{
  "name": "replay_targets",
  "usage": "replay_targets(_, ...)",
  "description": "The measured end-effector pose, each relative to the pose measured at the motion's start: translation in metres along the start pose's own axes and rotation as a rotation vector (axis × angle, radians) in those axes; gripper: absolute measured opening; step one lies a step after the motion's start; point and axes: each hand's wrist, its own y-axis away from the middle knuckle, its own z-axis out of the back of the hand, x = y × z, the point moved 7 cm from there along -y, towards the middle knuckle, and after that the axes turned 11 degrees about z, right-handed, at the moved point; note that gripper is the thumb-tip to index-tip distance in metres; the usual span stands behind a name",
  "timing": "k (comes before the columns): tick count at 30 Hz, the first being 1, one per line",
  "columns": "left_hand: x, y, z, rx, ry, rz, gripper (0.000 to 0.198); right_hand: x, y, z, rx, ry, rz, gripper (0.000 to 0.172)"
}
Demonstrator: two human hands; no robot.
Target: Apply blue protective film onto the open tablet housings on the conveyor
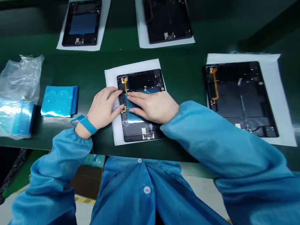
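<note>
Tablet housing [133, 131], black, rectangular, blue sheet [134, 118] inside

Beneath the fingers [137, 95], a blue film [135, 119] looks like smooth, glossy plastic, lying on a housing [132, 133] with a dark, mostly matt finish. Around that, the white sheet [118, 133] appears matt and paper-like. Left of the fingers, stacked blue sheets [56, 99] have a smooth, almost mirror-like gloss; farther left, a clear plastic bag [21, 80] is crinkled and shiny. The green tabletop [127, 52] is smooth with a soft sheen. Nearer than the fingers, the wrinkled cloth sleeves [220, 132] look faintly satiny.
</note>
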Motion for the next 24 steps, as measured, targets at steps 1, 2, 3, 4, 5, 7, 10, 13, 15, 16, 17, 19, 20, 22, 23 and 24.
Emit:
replay_targets(1,-0.001,0.000,-0.001,-0.017,0.006,-0.005,0.055,0.003,0.003,-0.001,0.006,-0.001,0.010,0.063)
replay_targets(2,-0.002,0.001,-0.002,-0.026,0.010,-0.012,0.055,0.009,0.007,-0.003,0.017,-0.006,0.039,0.063)
replay_targets(3,-0.002,0.001,-0.002,-0.029,0.013,-0.019,0.055,0.015,0.012,-0.005,0.030,-0.016,0.074,0.063)
replay_targets(4,-0.002,0.001,-0.002,-0.027,0.013,-0.024,0.055,0.019,0.017,-0.007,0.036,-0.028,0.098,0.063)
replay_targets(5,-0.002,0.001,-0.002,-0.024,0.013,-0.027,0.055,0.021,0.021,-0.008,0.031,-0.038,0.097,0.063)
replay_targets(7,0.000,0.001,-0.002,-0.019,0.012,-0.023,0.056,0.015,0.025,-0.006,-0.010,-0.038,0.002,0.064)
replay_targets(10,0.002,0.000,-0.003,-0.018,0.004,-0.013,0.056,0.004,0.028,-0.004,-0.037,-0.001,-0.167,0.069)
replay_targets(13,0.002,-0.001,-0.003,-0.017,-0.004,-0.016,0.056,0.022,0.033,-0.007,0.030,-0.010,-0.055,0.072)
replay_targets(15,0.000,-0.002,0.001,0.003,-0.027,-0.018,0.056,0.035,0.039,-0.007,0.046,-0.037,0.052,0.070)
replay_targets(16,-0.002,-0.003,0.003,0.024,-0.044,-0.017,0.056,0.034,0.041,-0.005,0.036,-0.041,0.053,0.070)
replay_targets(17,-0.004,-0.005,0.007,0.050,-0.062,-0.010,0.057,0.029,0.042,-0.002,0.015,-0.031,0.005,0.070)
replay_targets(19,-0.008,-0.012,0.015,0.107,-0.107,0.036,0.061,0.007,0.041,0.003,-0.030,0.017,-0.164,0.072)
replay_targets(20,-0.010,-0.017,0.019,0.127,-0.136,0.073,0.065,-0.003,0.041,0.005,-0.042,0.043,-0.240,0.072)
replay_targets(22,-0.015,-0.030,0.026,0.132,-0.207,0.145,0.066,-0.012,0.044,0.006,-0.035,0.078,-0.301,0.073)
replay_targets(23,-0.019,-0.038,0.028,0.116,-0.241,0.169,0.062,-0.010,0.047,0.005,-0.019,0.081,-0.289,0.075)
replay_targets(24,-0.023,-0.047,0.028,0.090,-0.267,0.179,0.056,-0.004,0.053,0.003,0.000,0.078,-0.261,0.077)
